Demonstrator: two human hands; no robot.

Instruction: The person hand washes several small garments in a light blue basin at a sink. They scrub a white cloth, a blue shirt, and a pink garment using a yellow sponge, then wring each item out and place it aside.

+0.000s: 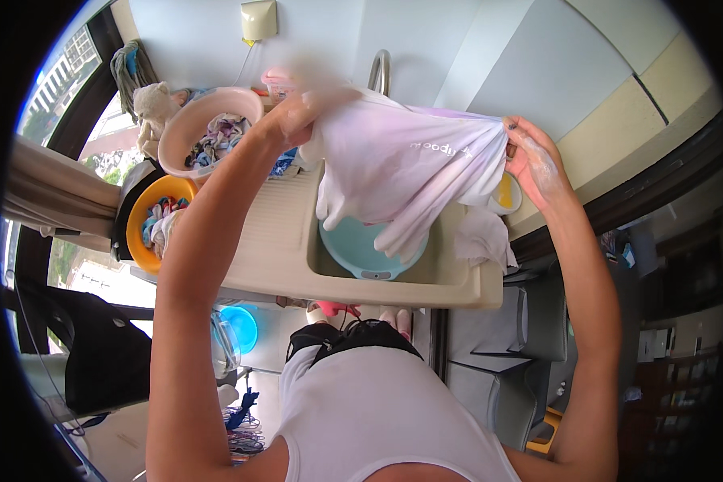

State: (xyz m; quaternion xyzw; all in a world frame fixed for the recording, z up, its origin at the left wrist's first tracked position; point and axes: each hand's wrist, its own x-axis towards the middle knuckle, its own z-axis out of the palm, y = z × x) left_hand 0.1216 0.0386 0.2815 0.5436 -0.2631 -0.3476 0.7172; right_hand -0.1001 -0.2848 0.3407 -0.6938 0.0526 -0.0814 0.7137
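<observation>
A wet white-and-lilac garment [391, 156] is stretched between my two hands, and writing shows on its cloth. My left hand [301, 117] grips one side; the area beside its fingers is blurred. Pinched between the fingers of my right hand [533, 159] is the opposite edge, and whitish suds cover part of that hand and wrist. The garment hangs in folds over a light-blue basin [376, 262], which sits in the beige laundry sink [446, 274]. Some of the basin is hidden behind the cloth.
Left of the sink, a pink basin [172, 141] and an orange basin [137, 241] hold clothes. A plush bear [153, 102] is behind them. The metal faucet [381, 69] rises at the back. A pale cloth [485, 238] drapes over the right rim, near a bowl with a yellow item [506, 193].
</observation>
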